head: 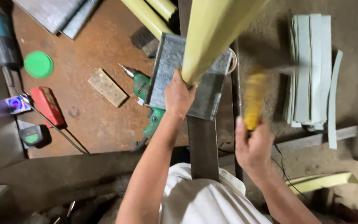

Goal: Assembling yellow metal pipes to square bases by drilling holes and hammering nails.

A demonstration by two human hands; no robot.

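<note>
Left hand [178, 94] fingers grip smooth yellow tube [212, 33]; right hand [251, 145] fingers clench blurred yellow-handled hammer [255, 99].

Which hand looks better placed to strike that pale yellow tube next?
The right hand, probably: it already grips the yellow-handled hammer, blurred beside the tube. The left hand is busy steadying the pale yellow tube on the grey metal plate.

One green drill [145, 93], perhaps three yellow tubes [212, 33].
</note>
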